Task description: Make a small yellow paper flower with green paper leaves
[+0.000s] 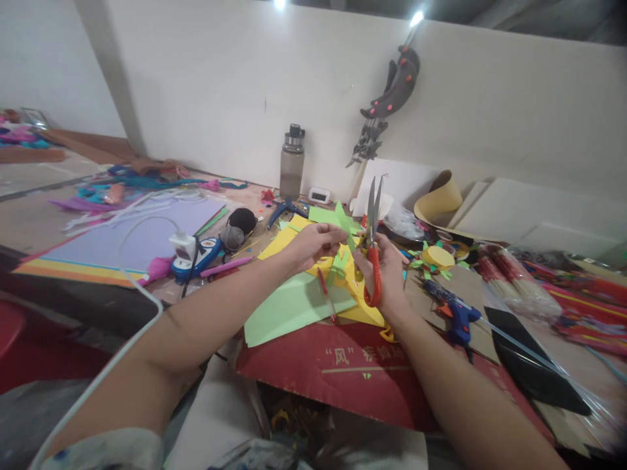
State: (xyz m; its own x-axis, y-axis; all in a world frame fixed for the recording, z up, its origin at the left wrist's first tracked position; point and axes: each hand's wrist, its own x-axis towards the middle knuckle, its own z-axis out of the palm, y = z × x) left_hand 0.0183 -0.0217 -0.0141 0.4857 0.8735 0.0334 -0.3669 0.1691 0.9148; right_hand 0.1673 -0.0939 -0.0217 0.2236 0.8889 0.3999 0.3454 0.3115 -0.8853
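My left hand (321, 245) pinches a small green paper piece (344, 222) above the table. In my right hand (386, 267) is a pair of scissors (374, 261) with red handles, its blades pointing up and slightly parted. The paper is just left of the blades; whether my right fingers also touch it I cannot tell. Below both hands lie a light green sheet (289, 310), yellow paper (362, 313) and green cut pieces (337, 269). A red pen (326, 295) rests across the green sheet.
Right of my hands are a blue glue gun (458, 316) and a yellow-and-green paper piece (437, 257). On the left stand a power strip (196, 259) with a white cable, dark yarn (242, 222) and stacked coloured sheets (142, 228). A bottle (292, 163) stands by the wall.
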